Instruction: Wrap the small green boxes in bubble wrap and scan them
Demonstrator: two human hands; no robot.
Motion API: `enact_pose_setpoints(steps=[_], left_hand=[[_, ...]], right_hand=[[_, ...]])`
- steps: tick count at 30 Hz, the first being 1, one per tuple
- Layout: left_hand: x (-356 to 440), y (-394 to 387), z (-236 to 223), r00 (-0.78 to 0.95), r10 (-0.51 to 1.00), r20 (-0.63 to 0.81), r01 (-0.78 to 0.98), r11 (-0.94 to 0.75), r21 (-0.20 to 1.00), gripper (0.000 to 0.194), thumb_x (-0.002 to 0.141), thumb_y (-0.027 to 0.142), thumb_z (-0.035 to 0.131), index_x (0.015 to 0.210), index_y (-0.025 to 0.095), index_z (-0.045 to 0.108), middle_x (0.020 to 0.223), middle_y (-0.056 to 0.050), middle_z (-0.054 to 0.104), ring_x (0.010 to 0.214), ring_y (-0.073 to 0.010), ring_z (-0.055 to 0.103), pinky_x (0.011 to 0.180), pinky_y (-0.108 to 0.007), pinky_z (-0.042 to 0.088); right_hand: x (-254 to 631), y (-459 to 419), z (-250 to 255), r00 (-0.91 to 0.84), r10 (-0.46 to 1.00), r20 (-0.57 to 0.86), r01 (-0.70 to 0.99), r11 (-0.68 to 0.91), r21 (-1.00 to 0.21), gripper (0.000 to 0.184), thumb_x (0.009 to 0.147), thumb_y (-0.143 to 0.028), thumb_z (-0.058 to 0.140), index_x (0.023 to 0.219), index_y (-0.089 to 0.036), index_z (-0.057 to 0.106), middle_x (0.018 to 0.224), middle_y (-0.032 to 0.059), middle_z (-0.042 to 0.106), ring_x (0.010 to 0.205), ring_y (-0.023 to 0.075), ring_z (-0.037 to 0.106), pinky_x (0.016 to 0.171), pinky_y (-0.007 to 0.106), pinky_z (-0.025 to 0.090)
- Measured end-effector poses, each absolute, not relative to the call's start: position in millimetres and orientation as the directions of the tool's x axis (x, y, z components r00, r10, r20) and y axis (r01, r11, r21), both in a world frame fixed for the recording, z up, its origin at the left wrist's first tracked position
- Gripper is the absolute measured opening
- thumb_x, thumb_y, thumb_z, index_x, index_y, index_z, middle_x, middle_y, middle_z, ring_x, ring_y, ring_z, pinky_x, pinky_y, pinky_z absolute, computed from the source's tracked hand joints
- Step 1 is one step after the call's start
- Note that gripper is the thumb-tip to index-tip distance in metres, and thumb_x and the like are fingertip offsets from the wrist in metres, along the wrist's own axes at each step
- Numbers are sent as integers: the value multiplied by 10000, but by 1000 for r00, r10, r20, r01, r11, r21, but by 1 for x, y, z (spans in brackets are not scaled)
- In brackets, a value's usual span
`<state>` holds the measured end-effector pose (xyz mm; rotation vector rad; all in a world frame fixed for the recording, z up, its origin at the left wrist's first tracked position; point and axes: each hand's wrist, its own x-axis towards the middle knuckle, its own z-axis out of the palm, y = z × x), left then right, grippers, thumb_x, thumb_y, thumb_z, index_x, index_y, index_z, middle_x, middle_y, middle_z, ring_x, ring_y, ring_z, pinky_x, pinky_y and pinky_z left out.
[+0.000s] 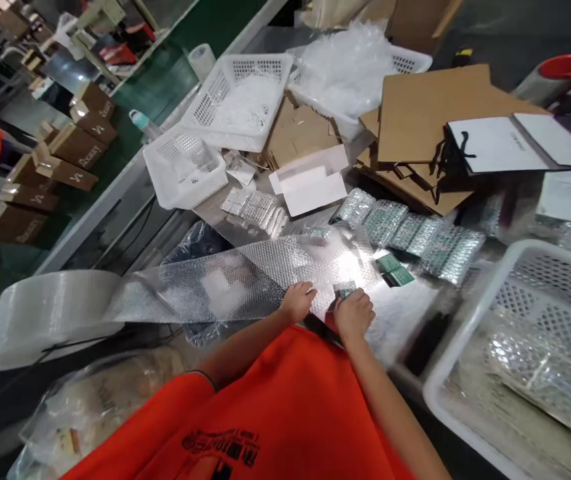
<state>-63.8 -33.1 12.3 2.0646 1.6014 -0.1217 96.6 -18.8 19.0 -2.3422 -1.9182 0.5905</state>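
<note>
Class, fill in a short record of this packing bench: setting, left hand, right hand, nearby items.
Setting: cluttered metal worktable
Left hand: left hand rests on the clear bubble-wrap sheet unrolled from a large roll
Right hand: right hand pinches a small green packet
Nearby: row of bubble-wrapped packets; white plastic basket; open white cardboard box

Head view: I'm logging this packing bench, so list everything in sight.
bubble wrap sheet: one, clear, unrolled across the bench
roll: one, clear, left
wrapped packs: a row, silvery green, past the hands
green boxes: two, beside the packs
baskets: four, white, three behind and one right
white box: one, open, centre
cardboard: brown stack, right rear
paper bags: white, right
left hand: on the sheet
right hand: holding a small pack
</note>
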Motion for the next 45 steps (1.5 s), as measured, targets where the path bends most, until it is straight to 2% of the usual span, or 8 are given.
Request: enact_pose_setpoints(steps=[5,10,14,17,31,36,41,45], left_hand=[[-79,-26,14,413,836,-361,889,-284,359,406,889,131,548,1288,185,601,1349,-143,565,1221,-296,524,1027,-416,429],[-88,-20,15,479,797,-366,864,-355,358,436,888,144,552,1320,198,579,1361,-137,549,1218,-299,511,997,-405,435],[-94,-18,14,531,765,-364,839,-414,353,454,902,163,541,1355,205,540,1396,-126,528,1237,-281,490,1006,-390,417],[-98,-16,13,568,743,-354,816,-455,355,447,920,182,525,1367,196,525,1395,-127,526,1233,-282,486,995,-390,415],[-82,-19,25,531,764,-367,846,-453,281,387,879,153,545,1264,122,559,1276,-164,570,1146,-294,526,919,-408,454],[-82,-20,28,507,767,-394,862,-454,225,399,892,172,538,1290,144,552,1306,-152,561,1168,-278,528,955,-394,454],[-82,-21,29,516,756,-403,856,-480,194,420,868,166,563,1288,145,563,1302,-153,573,1172,-285,538,971,-403,461],[-80,-26,28,513,773,-373,858,-479,187,400,876,109,504,1269,121,575,1310,-185,563,1167,-303,545,979,-438,457]], right_hand=[[86,-26,15,143,967,-210,937,-201,-285,571,902,-227,414,1393,62,383,1352,351,493,1109,407,558,906,512,421],[68,-41,8,90,987,-134,950,-125,-285,612,954,-297,407,1440,70,336,1479,361,366,1336,434,391,1068,563,295],[58,-47,2,116,991,-73,941,-133,-312,490,974,-191,248,1371,-38,491,1446,291,454,1291,368,453,1048,525,336],[58,-45,-1,152,987,-59,933,-163,-320,442,972,-225,292,1309,-102,552,1351,245,542,1187,332,521,1000,487,389],[65,-46,-11,125,991,45,909,-96,-404,449,930,-251,378,1340,-74,415,1280,263,559,1167,331,533,954,508,455],[71,-49,7,150,983,107,867,-79,-492,538,951,-364,370,1385,-48,343,1285,257,542,1198,321,514,981,486,459],[142,-82,50,294,934,202,766,-103,-635,516,951,-432,417,1359,-116,423,1278,205,540,1217,308,497,1027,508,435],[200,-120,82,530,825,195,679,-276,-680,452,936,-430,447,1263,-127,522,1170,181,600,1032,276,600,905,462,512]])
